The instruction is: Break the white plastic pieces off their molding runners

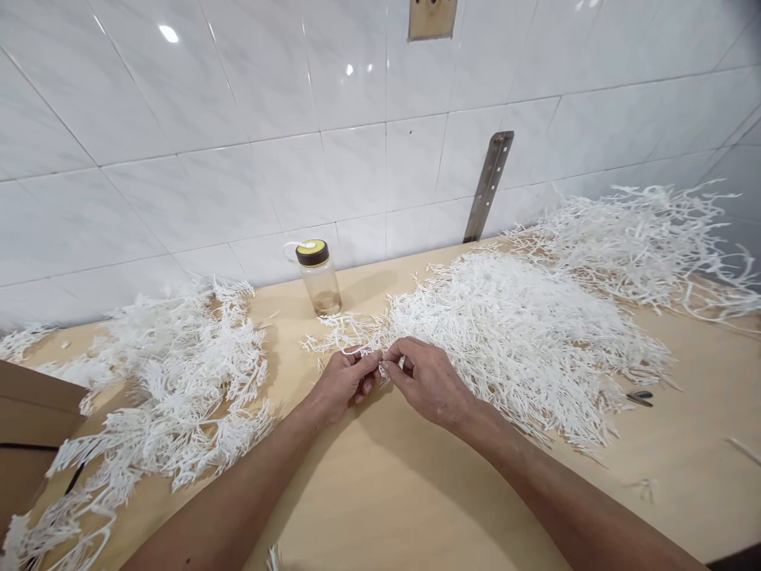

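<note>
Both hands meet over the middle of the table, their fingertips almost touching. My left hand [350,379] is closed in a pinch on a white branched plastic sprig [350,329], whose twigs reach up and left past the fingers. Thumb and forefinger of my right hand [425,377] press together at the sprig's near end; exactly what they grip is too small to make out. Just right of the hands spreads a large heap of fine white sprigs [511,333]. Beyond the left hand stands a clear bottle [321,287] with a dark and yellow lid.
Another white sprig pile [178,381] lies at left, beside a cardboard box [36,428]. Longer white branches [642,238] are heaped at the back right. Small dark snips [640,398] rest near the heap's right edge. A metal bracket [488,186] stands against the tiled wall [357,174].
</note>
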Action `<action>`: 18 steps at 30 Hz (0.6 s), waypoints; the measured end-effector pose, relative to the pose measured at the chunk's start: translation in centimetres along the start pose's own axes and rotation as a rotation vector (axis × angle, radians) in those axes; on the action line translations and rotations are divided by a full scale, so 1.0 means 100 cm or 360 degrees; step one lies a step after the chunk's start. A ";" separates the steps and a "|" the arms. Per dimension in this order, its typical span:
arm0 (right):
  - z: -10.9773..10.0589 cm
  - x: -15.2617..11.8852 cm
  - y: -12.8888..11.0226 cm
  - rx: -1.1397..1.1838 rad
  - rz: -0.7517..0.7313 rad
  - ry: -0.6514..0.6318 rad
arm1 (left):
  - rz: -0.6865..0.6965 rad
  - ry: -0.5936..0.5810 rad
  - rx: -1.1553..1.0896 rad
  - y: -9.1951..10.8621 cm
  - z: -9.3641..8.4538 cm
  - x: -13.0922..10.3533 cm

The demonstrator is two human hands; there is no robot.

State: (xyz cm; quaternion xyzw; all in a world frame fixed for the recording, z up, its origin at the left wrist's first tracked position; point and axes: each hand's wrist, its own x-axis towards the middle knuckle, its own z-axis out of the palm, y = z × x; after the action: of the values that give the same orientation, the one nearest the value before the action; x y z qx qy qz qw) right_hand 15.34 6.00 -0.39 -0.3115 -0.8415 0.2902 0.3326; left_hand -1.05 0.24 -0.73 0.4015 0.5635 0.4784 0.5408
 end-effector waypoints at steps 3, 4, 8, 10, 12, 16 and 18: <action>-0.001 0.000 0.000 0.0000 0.0009 -0.0035 | 0.0003 0.0006 -0.0011 -0.002 0.000 0.000; -0.002 0.000 0.000 0.0005 0.0039 -0.0060 | 0.0007 0.0013 -0.0005 -0.002 0.000 0.000; -0.005 0.001 -0.005 0.0069 0.0236 -0.0163 | 0.0001 0.0086 0.0037 -0.001 0.003 -0.001; -0.006 0.002 -0.007 0.0102 0.0307 -0.0168 | -0.0009 0.0109 0.0064 -0.001 0.004 -0.001; -0.006 0.003 -0.007 0.0129 0.0359 -0.0153 | -0.0012 0.0108 0.0084 0.000 0.004 -0.001; -0.005 0.002 -0.005 0.0169 0.0390 -0.0159 | -0.0019 0.0094 0.0061 0.001 0.005 -0.001; -0.004 0.001 -0.005 0.0145 0.0367 -0.0176 | -0.0030 0.0098 0.0044 0.001 0.005 -0.001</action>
State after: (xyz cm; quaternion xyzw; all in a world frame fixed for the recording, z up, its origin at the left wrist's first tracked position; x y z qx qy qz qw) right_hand 15.41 5.93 0.23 -0.3741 -0.8031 0.3812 0.2641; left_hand -0.56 0.20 -0.59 0.3887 0.5902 0.4775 0.5221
